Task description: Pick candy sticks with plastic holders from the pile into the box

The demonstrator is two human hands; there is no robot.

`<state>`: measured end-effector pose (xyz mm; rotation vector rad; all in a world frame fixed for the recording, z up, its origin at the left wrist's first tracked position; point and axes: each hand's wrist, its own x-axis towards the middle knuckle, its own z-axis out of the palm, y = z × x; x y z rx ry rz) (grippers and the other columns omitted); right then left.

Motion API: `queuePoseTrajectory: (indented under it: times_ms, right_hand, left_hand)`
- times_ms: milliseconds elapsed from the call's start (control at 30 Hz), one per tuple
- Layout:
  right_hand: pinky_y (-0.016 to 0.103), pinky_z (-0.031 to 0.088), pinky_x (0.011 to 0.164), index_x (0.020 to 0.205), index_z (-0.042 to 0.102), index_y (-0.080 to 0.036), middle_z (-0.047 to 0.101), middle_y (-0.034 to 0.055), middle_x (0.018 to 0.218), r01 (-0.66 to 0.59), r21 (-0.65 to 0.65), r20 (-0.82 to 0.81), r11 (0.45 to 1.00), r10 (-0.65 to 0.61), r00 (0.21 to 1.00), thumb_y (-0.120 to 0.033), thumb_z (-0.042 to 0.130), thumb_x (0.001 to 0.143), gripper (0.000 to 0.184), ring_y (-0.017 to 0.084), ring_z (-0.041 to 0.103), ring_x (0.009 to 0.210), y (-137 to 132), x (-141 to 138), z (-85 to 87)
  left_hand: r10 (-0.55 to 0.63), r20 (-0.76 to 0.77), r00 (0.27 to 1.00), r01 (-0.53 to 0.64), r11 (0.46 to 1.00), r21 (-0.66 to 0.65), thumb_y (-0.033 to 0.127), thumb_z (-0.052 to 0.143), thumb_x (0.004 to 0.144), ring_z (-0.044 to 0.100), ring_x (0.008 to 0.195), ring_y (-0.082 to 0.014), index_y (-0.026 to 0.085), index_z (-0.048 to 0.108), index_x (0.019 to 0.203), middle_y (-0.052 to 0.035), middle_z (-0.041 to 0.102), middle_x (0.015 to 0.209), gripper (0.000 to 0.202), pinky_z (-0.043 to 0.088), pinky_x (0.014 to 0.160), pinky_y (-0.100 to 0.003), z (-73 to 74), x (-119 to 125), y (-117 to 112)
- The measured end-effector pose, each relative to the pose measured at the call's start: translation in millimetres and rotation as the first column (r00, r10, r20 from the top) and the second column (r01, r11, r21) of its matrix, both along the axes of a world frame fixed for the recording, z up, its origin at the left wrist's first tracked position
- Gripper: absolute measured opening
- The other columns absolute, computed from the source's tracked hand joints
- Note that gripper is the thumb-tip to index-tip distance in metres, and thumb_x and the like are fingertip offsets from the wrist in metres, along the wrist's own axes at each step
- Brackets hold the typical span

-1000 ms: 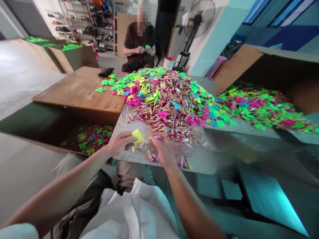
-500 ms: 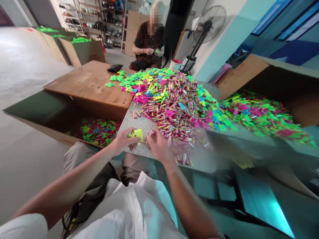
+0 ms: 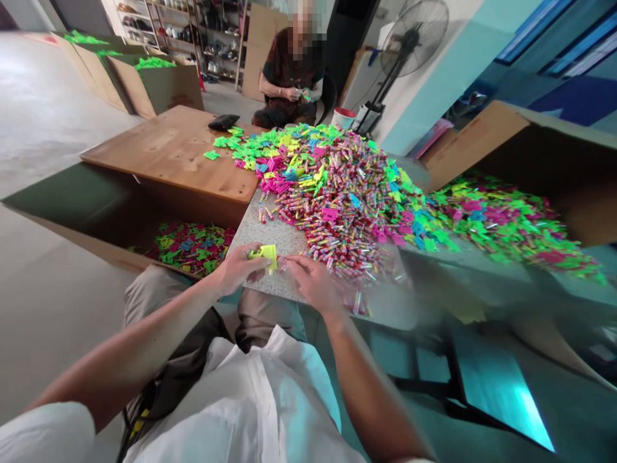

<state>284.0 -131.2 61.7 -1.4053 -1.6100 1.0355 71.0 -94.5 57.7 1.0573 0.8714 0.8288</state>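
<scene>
My left hand is closed on a flat yellow plastic piece, held above the near edge of the speckled tabletop. Just right of it, my right hand pinches a small candy-like tube, its end close to the yellow piece. Whether the two touch I cannot tell. Beyond my hands rises a heap of small wrapped tubes, with pink, green, yellow and blue plastic pieces mixed in at its back and sides.
On the left, an open cardboard box holds mixed pieces, beside a wooden board. A tipped box spills pieces at right. Across the table sits a person with a green piece in hand; a fan stands behind.
My right hand has turned a little, bringing the small tube toward the yellow piece. The left hand keeps its hold. The whole view has shifted slightly.
</scene>
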Motion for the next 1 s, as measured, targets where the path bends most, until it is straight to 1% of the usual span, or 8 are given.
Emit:
queuePoseTrajectory:
  times_ms: [167, 367, 467, 567, 667, 767, 867, 1000]
  right_hand:
    - [0.02, 0.041, 0.049, 0.113, 0.078, -0.019, 0.062, -0.0008, 0.07, -0.033, -0.144, -0.112, 0.989, 0.017, 0.994, -0.053, 0.061, 0.094, 0.042, 0.01, 0.05, 0.056, 4.1, 5.5, -10.3]
    - [0.021, 0.042, 0.048, 0.107, 0.079, -0.017, 0.059, -0.0006, 0.063, -0.051, -0.146, -0.201, 0.988, 0.021, 0.979, -0.056, 0.06, 0.092, 0.046, 0.012, 0.051, 0.053, 7.2, 4.6, -15.0]
    - [0.022, 0.047, 0.054, 0.106, 0.079, -0.018, 0.065, 0.0013, 0.068, -0.032, -0.079, -0.106, 0.996, 0.023, 0.994, -0.054, 0.059, 0.095, 0.043, 0.014, 0.058, 0.061, 4.8, 0.9, -6.5]
    - [0.025, 0.054, 0.072, 0.108, 0.079, -0.021, 0.074, 0.0046, 0.086, 0.017, 0.103, 0.03, 0.995, -0.02, 0.999, -0.046, 0.057, 0.098, 0.034, 0.017, 0.067, 0.08, -0.3, -6.2, 4.4]
    - [0.03, 0.054, 0.087, 0.109, 0.078, -0.021, 0.077, 0.0083, 0.102, 0.008, 0.309, 0.171, 0.951, -0.064, 0.983, -0.039, 0.055, 0.101, 0.03, 0.02, 0.069, 0.095, -5.2, -13.1, 10.4]
    - [0.032, 0.054, 0.092, 0.108, 0.077, -0.02, 0.077, 0.0104, 0.102, -0.001, 0.418, 0.28, 0.908, -0.128, 0.951, -0.035, 0.053, 0.102, 0.029, 0.022, 0.07, 0.098, -7.8, -16.8, 10.5]
    - [0.034, 0.054, 0.094, 0.107, 0.077, -0.021, 0.077, 0.0109, 0.101, 0.034, 0.43, 0.306, 0.902, -0.181, 0.935, -0.036, 0.053, 0.101, 0.029, 0.024, 0.07, 0.101, -9.0, -17.7, 8.6]
    - [0.038, 0.053, 0.097, 0.111, 0.077, -0.021, 0.077, 0.0123, 0.101, 0.041, 0.331, 0.28, 0.943, -0.139, 0.95, -0.038, 0.053, 0.1, 0.031, 0.026, 0.068, 0.105, -10.7, -19.2, 7.4]
  left_hand:
    - [-0.034, 0.018, 0.999, 0.036, 0.994, -0.102, 0.034, 0.079, 0.071, 0.048, 0.046, -0.0075, 0.017, 0.068, 0.086, -0.0021, 0.064, 0.07, 0.025, 0.028, 0.038, -0.019, -3.3, -4.1, 3.6]
    - [-0.038, -0.015, 0.999, 0.037, 0.997, -0.063, 0.035, 0.079, 0.071, 0.053, 0.051, -0.0097, 0.018, 0.072, 0.081, -0.0056, 0.068, 0.074, 0.021, 0.031, 0.04, -0.019, 0.1, -5.6, 4.4]
    - [-0.055, -0.007, 0.998, 0.054, 0.996, -0.065, 0.038, 0.08, 0.072, 0.048, 0.047, -0.0076, 0.017, 0.07, 0.083, -0.0041, 0.067, 0.073, 0.026, 0.027, 0.038, -0.019, -1.1, -2.9, 3.5]
    - [-0.019, -0.036, 0.999, 0.019, 1.0, -0.001, 0.041, 0.077, 0.078, 0.043, 0.044, -0.0063, 0.016, 0.067, 0.086, 0.0014, 0.06, 0.062, 0.027, 0.027, 0.039, -0.018, -2.4, 0.4, 1.1]
    - [0.037, -0.145, 0.989, -0.014, 0.988, 0.153, 0.043, 0.073, 0.085, 0.043, 0.044, -0.0069, 0.017, 0.066, 0.089, 0.0049, 0.053, 0.053, 0.027, 0.03, 0.043, -0.018, -2.3, 2.8, -2.1]
    - [0.096, -0.249, 0.964, -0.026, 0.963, 0.269, 0.044, 0.07, 0.088, 0.045, 0.045, -0.0073, 0.017, 0.066, 0.091, 0.0053, 0.054, 0.054, 0.027, 0.032, 0.045, -0.019, -3.3, 4.6, -4.5]
    - [0.133, -0.305, 0.943, -0.031, 0.948, 0.316, 0.043, 0.068, 0.09, 0.047, 0.047, -0.0081, 0.017, 0.066, 0.094, 0.005, 0.056, 0.056, 0.026, 0.033, 0.046, -0.019, -6.3, 6.2, -6.0]
    - [0.144, -0.312, 0.939, -0.034, 0.942, 0.334, 0.043, 0.068, 0.09, 0.051, 0.05, -0.0094, 0.017, 0.067, 0.093, 0.0041, 0.058, 0.057, 0.026, 0.035, 0.048, -0.02, -7.6, 7.5, -7.8]
